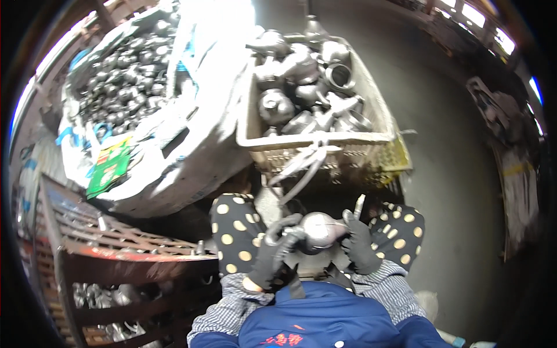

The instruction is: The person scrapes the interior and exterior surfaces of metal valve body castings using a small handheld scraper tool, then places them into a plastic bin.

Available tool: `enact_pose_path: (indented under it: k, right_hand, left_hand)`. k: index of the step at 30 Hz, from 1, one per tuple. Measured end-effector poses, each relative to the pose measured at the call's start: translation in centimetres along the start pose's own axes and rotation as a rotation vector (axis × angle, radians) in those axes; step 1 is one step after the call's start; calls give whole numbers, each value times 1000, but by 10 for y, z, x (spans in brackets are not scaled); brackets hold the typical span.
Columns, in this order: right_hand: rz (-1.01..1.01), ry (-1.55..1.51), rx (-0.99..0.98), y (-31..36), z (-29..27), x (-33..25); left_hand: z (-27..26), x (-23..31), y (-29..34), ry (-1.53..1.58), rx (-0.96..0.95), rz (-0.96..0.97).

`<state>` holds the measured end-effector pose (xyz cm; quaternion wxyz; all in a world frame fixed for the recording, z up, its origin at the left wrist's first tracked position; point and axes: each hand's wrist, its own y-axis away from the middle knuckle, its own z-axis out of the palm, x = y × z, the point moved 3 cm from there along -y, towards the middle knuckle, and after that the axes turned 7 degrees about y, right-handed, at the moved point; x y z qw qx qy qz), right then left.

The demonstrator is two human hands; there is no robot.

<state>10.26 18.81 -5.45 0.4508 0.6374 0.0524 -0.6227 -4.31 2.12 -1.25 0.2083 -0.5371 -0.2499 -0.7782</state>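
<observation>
A bulb-shaped, silver-grey metal part (322, 231) is held over my lap, between my knees. My left hand (274, 252), in a dark glove, closes around its left end, the fingers curled. On the other side my right hand (361, 246), also gloved, has its fingers bent against the part's narrower right end. A short pale stick (360, 205), perhaps a marker or a piece of chalk, rises from the right hand's grip. The right fingertips are partly hidden. A dark blue apron (319, 310) covers my front.
Straight ahead stands a whitish plastic crate (371, 137) heaped with similar metal parts, with a pale strap (301, 168) on its near side. A big white sack (214, 116) of small metal pieces stands left. Nearer on the left is a rusty metal cage (133, 269) holding more parts.
</observation>
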Motion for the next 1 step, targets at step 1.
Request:
enact_pose_path:
  k: [1]
  right_hand:
    - [-3, 5, -50, -6, 16, -1]
  left_hand:
    - [1, 4, 5, -177, -50, 107]
